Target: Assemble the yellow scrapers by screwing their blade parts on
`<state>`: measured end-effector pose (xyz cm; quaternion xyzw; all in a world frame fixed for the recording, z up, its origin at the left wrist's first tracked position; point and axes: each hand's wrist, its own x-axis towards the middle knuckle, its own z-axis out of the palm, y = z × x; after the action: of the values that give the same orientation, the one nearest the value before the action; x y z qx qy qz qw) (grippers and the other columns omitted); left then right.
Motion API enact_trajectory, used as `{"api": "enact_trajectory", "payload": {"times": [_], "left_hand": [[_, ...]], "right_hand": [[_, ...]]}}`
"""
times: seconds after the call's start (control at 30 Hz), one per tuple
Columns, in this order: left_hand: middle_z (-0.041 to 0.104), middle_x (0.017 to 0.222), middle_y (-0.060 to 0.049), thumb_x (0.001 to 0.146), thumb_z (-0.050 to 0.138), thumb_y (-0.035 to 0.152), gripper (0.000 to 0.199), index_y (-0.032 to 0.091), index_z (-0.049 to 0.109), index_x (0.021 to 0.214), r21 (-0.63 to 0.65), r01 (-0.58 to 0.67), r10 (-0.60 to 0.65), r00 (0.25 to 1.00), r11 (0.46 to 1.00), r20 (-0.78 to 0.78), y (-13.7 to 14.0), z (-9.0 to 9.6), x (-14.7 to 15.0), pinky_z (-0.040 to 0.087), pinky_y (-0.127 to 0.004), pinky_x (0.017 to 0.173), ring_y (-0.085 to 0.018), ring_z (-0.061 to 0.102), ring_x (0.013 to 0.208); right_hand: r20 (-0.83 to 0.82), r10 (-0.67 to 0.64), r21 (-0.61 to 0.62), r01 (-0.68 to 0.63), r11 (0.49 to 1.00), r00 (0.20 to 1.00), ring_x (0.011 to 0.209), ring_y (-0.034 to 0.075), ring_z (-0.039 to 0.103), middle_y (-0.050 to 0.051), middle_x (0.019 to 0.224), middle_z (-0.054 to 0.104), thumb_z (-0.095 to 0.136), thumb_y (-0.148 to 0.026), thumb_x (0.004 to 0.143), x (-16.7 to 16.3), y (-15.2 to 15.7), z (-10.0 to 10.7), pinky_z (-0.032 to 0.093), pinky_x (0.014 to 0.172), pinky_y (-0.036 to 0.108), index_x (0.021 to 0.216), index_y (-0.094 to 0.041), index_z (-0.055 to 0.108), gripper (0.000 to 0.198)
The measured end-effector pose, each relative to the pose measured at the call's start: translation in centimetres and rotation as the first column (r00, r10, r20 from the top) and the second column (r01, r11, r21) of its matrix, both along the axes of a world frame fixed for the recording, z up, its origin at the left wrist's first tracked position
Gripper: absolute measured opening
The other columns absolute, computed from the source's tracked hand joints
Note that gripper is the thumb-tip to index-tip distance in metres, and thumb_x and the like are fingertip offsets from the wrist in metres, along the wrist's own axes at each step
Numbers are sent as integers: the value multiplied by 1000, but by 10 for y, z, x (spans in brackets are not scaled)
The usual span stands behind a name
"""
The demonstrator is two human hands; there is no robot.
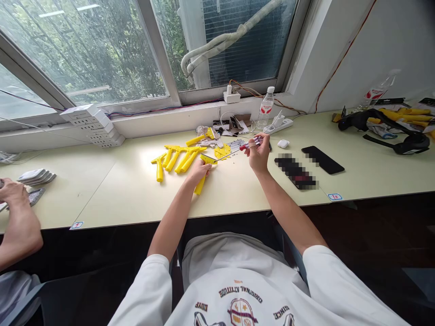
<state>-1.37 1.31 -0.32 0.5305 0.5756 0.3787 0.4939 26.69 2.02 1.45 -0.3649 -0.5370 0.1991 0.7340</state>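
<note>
My left hand (pixel 200 170) is closed around a yellow scraper (pixel 200 185), its handle pointing down toward the table's front edge. In my right hand (pixel 258 156) is a screwdriver (pixel 244 146) with a red and clear handle. Its long shaft slants down to the left, and the tip meets the head of the held scraper. Several more yellow scrapers (pixel 173 158) lie side by side to the left of my hands. Behind the screwdriver are flat yellow pieces (pixel 222 151), a sheet of metal blades (pixel 236 145) and a few tiny screws (pixel 233 162).
Another yellow scraper (pixel 204 136) rests on white gloves (pixel 213 142) at the back. A water bottle (pixel 265 108) and power strip (pixel 280 125) stand near the window. Two dark phones (pixel 322 159) lie to the right, below an earbud case (pixel 283 143). A co-worker's arm (pixel 18 213) is at far left.
</note>
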Motion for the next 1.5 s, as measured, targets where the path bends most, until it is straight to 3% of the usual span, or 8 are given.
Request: {"api": "enact_trajectory", "payload": {"times": [0.17, 0.3, 0.5, 0.73, 0.9, 1.1, 1.3, 1.5], "left_hand": [[58, 70, 0, 88, 81, 25, 28, 24, 54, 82, 24, 41, -40, 997, 999, -60, 1, -3, -3, 38, -28, 58, -15, 53, 61], [59, 69, -1, 88, 82, 26, 29, 24, 54, 81, 28, 52, -50, 996, 998, -70, 1, -3, -3, 37, -29, 58, -16, 53, 61], [58, 69, 0, 90, 83, 26, 28, 24, 55, 84, 17, 38, -37, 998, 999, -47, 3, -4, -2, 38, -29, 59, -15, 53, 60], [60, 69, -1, 89, 81, 25, 27, 24, 55, 83, 3, 19, -19, 997, 1000, -74, 1, -2, -1, 38, -29, 59, -16, 54, 61], [60, 69, -1, 90, 79, 24, 26, 24, 55, 82, 15, 38, -37, 997, 999, -75, 1, -1, -1, 39, -30, 60, -16, 54, 61], [60, 68, -2, 90, 79, 24, 26, 24, 55, 81, 8, 30, -29, 996, 1000, -85, 1, -2, -1, 37, -30, 59, -15, 53, 61], [60, 69, -1, 88, 81, 25, 28, 24, 55, 81, 0, 25, -25, 996, 1000, -81, 1, -2, -1, 37, -29, 59, -15, 53, 61], [60, 67, -1, 87, 81, 24, 27, 24, 55, 82, 6, 19, -19, 998, 1000, -62, -2, 4, 1, 38, -28, 58, -16, 53, 60]], "right_hand": [[-50, 50, -12, -51, 999, 998, 64, 15, 74, 2, 109, 74, 58, -60, 110, 1, 6, -3, 56, 47, 28, 137, -32, 58, 39], [-53, -5, -17, 4, 1000, 999, 58, 13, 69, 0, 104, 73, 65, -60, 107, 2, 9, -6, 53, 46, 26, 140, -33, 58, 42], [-18, -50, -35, 50, 998, 999, 49, 9, 56, -4, 93, 67, 77, -57, 104, 5, 8, -4, 47, 44, 26, 116, -31, 60, 34], [-115, 70, -41, -75, 996, 991, 59, 13, 71, -1, 102, 72, 67, -50, 106, 3, 4, -1, 53, 45, 27, 120, -30, 59, 26], [-45, -7, -16, 6, 1000, 999, 55, 13, 65, -3, 92, 70, 69, -56, 105, 2, 5, -1, 51, 44, 27, 130, -31, 59, 36], [-28, -71, -58, 69, 996, 997, 51, 10, 54, -5, 85, 64, 75, -56, 103, 6, 5, -2, 47, 45, 27, 114, -30, 62, 31], [-86, 31, -103, -39, 994, 996, 67, 14, 70, 4, 116, 76, 61, -46, 105, 8, 6, -4, 43, 39, 24, 131, -30, 61, 30], [-36, -56, -78, 53, 995, 998, 56, 12, 58, 1, 101, 73, 71, -54, 104, 7, 10, -4, 49, 45, 27, 136, -31, 64, 40]]}}
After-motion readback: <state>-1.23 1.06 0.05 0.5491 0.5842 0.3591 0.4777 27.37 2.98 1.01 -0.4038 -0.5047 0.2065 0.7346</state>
